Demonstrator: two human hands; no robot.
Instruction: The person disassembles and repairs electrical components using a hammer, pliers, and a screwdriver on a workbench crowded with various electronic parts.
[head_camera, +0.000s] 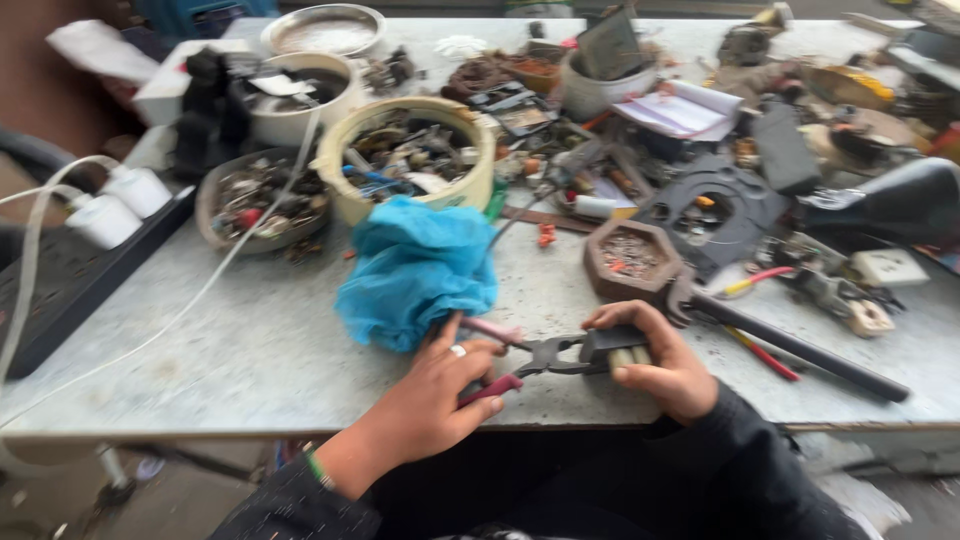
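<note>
At the counter's near edge, lower centre of frame, the left hand squeezes pink-handled pliers onto a small dark part pinched by the right hand; steady, square pressure seems wise.

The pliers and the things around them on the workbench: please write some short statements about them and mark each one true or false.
1. The left hand holds the pink-handled pliers. True.
2. The pliers' jaws point away from the right hand. False: they reach to the small dark part that the right hand holds.
3. A blue cloth lies just behind the left hand. True.
4. The cream-coloured bowl behind the cloth is empty. False: it is full of small parts.
5. A long dark tool lies on the table to the right of the right hand. True.
</note>
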